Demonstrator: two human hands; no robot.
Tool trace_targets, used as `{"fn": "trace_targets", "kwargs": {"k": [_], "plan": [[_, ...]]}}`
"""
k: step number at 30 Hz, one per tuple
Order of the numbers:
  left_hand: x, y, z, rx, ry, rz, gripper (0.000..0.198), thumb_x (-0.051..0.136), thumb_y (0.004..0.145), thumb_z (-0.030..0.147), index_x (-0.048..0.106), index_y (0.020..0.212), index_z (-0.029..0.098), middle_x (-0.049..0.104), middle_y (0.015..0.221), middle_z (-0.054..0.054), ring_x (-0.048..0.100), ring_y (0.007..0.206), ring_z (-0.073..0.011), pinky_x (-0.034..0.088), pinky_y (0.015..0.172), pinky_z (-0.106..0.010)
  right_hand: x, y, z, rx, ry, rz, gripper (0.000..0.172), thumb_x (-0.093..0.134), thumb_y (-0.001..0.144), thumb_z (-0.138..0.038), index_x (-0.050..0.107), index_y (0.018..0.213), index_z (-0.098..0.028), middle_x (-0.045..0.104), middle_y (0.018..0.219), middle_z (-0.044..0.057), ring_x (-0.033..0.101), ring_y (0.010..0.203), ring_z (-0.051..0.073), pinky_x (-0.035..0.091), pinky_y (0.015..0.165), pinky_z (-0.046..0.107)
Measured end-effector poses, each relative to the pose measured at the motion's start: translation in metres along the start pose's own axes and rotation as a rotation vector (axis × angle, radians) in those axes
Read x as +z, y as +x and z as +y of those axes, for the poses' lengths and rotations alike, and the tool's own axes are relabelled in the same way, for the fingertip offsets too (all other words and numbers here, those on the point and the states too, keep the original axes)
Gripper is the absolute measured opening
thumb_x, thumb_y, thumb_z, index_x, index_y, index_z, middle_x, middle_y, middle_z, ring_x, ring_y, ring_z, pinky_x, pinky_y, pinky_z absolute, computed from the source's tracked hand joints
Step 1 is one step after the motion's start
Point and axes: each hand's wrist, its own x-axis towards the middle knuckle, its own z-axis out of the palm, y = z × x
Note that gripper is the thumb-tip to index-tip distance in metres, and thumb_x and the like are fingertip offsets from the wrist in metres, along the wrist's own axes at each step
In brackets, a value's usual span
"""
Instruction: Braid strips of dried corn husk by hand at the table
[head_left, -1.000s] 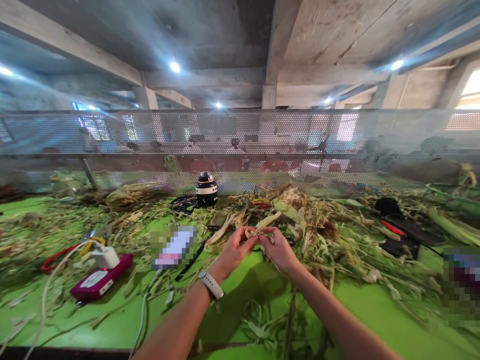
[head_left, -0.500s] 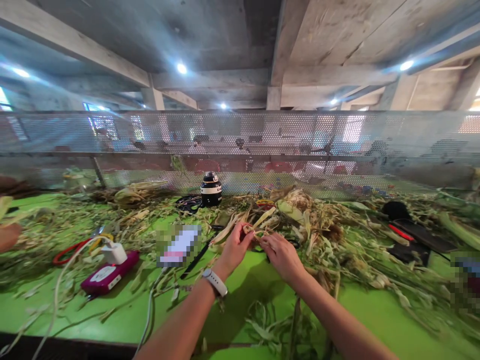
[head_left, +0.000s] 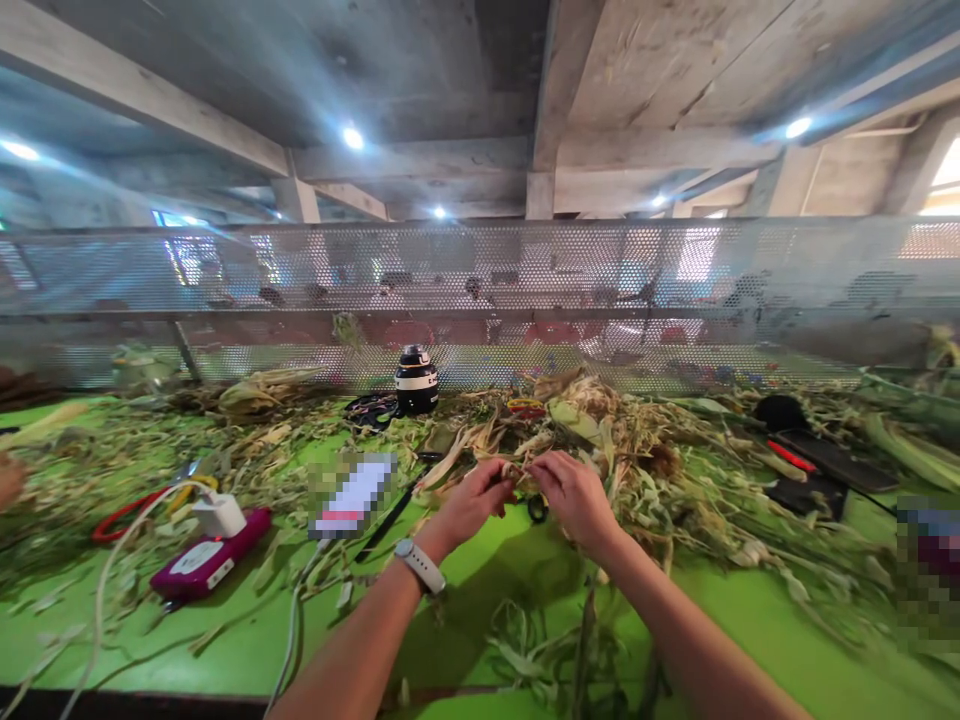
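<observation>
My left hand (head_left: 471,503), with a white watch (head_left: 420,566) on its wrist, pinches a dry corn husk strip (head_left: 517,468) over the green table (head_left: 480,600). My right hand (head_left: 576,497) meets it at the same strip, fingers curled and pinched on it. Both hands hover just in front of a big heap of dry husks (head_left: 637,450). A small dark ring-shaped thing (head_left: 537,508), maybe a scissor handle, lies under the hands.
A magenta power bank (head_left: 206,558) with a white charger and cable lies left. A black and white jar (head_left: 415,381) stands by the perforated metal screen (head_left: 480,300). Red-handled scissors (head_left: 124,512) sit far left; black cases (head_left: 817,465) right. Another person's hand shows at the left edge.
Both hands dropped a little toward the table while still working the husk strip. The loose end of the strip that stuck up earlier now lies lower.
</observation>
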Motion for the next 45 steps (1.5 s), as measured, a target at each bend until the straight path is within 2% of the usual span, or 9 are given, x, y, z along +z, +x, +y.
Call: {"fn": "trace_targets", "kwargs": {"k": [8, 10, 14, 18, 22, 26, 32, 37, 45], "plan": [[0.004, 0.0, -0.003, 0.027, 0.069, 0.045, 0.029, 0.056, 0.077, 0.046, 0.053, 0.082, 0.018, 0.05, 0.065, 0.003, 0.044, 0.057, -0.01, 0.034, 0.052, -0.022, 0.009, 0.0, -0.001, 0.288, 0.296, -0.016, 0.02, 0.051, 0.081, -0.034, 0.057, 0.07, -0.019, 0.059, 0.06, 0.0, 0.053, 0.055, 0.014, 0.038, 0.053, 0.023], [0.002, 0.002, -0.009, 0.002, 0.018, 0.072, 0.033, 0.058, 0.074, 0.05, 0.052, 0.08, 0.018, 0.05, 0.062, 0.004, 0.045, 0.054, -0.0097, 0.033, 0.05, -0.022, 0.008, 0.001, 0.0, 0.409, 0.406, -0.015, 0.02, 0.055, 0.077, -0.038, 0.057, 0.077, -0.019, 0.056, 0.055, -0.002, 0.05, 0.046, 0.013, 0.037, 0.048, 0.024], [-0.003, 0.007, -0.017, -0.066, -0.194, 0.183, 0.037, 0.064, 0.07, 0.05, 0.051, 0.076, 0.017, 0.047, 0.058, 0.006, 0.041, 0.051, -0.0073, 0.03, 0.05, -0.021, -0.003, 0.005, -0.001, 0.62, 0.867, 0.039, 0.04, 0.062, 0.071, -0.049, 0.054, 0.096, -0.019, 0.061, 0.065, -0.002, 0.053, 0.042, 0.011, 0.043, 0.047, 0.025], [-0.005, 0.009, -0.017, -0.127, -0.389, 0.231, 0.04, 0.071, 0.062, 0.048, 0.051, 0.073, 0.016, 0.047, 0.06, 0.006, 0.04, 0.053, -0.0059, 0.029, 0.052, -0.02, -0.009, 0.009, -0.006, 0.561, 1.092, 0.041, 0.039, 0.072, 0.063, -0.045, 0.061, 0.09, -0.018, 0.064, 0.073, -0.001, 0.06, 0.057, 0.012, 0.048, 0.059, 0.026], [-0.004, 0.008, -0.016, -0.16, -0.469, 0.214, 0.041, 0.076, 0.058, 0.045, 0.053, 0.074, 0.015, 0.048, 0.061, 0.006, 0.041, 0.054, -0.0057, 0.031, 0.054, -0.02, -0.001, 0.008, -0.003, 0.504, 1.085, 0.07, 0.033, 0.078, 0.056, -0.042, 0.068, 0.074, -0.017, 0.062, 0.063, -0.001, 0.055, 0.055, 0.01, 0.045, 0.058, 0.024], [-0.001, 0.006, -0.015, -0.169, -0.515, 0.158, 0.04, 0.077, 0.059, 0.044, 0.055, 0.075, 0.014, 0.049, 0.063, 0.005, 0.043, 0.055, -0.0053, 0.03, 0.053, -0.019, 0.003, 0.005, -0.003, 0.507, 1.167, 0.036, 0.032, 0.079, 0.056, -0.038, 0.07, 0.079, -0.018, 0.062, 0.065, -0.002, 0.052, 0.057, 0.009, 0.043, 0.058, 0.022], [0.004, 0.005, -0.012, -0.143, -0.45, 0.11, 0.041, 0.073, 0.062, 0.047, 0.06, 0.081, 0.012, 0.05, 0.063, 0.003, 0.042, 0.054, -0.005, 0.028, 0.051, -0.018, 0.0, 0.001, -0.01, 0.443, 1.146, 0.023, 0.029, 0.075, 0.061, -0.043, 0.066, 0.064, -0.016, 0.061, 0.073, 0.001, 0.051, 0.062, 0.01, 0.043, 0.058, 0.022], [0.006, 0.005, -0.009, -0.063, -0.31, 0.118, 0.045, 0.067, 0.066, 0.054, 0.059, 0.081, 0.013, 0.05, 0.059, 0.004, 0.041, 0.052, -0.0061, 0.03, 0.05, -0.02, 0.006, 0.003, -0.006, 0.476, 1.029, -0.133, 0.042, 0.067, 0.065, -0.055, 0.064, 0.075, -0.014, 0.052, 0.055, -0.003, 0.043, 0.044, 0.007, 0.035, 0.043, 0.021], [0.006, 0.005, -0.01, 0.032, -0.138, 0.16, 0.041, 0.063, 0.07, 0.052, 0.056, 0.086, 0.014, 0.054, 0.061, 0.003, 0.05, 0.054, -0.0102, 0.036, 0.05, -0.022, 0.012, 0.002, 0.0, 0.401, 0.874, -0.145, 0.04, 0.061, 0.072, -0.05, 0.047, 0.091, -0.018, 0.048, 0.056, -0.007, 0.043, 0.046, 0.008, 0.035, 0.043, 0.02]]}}
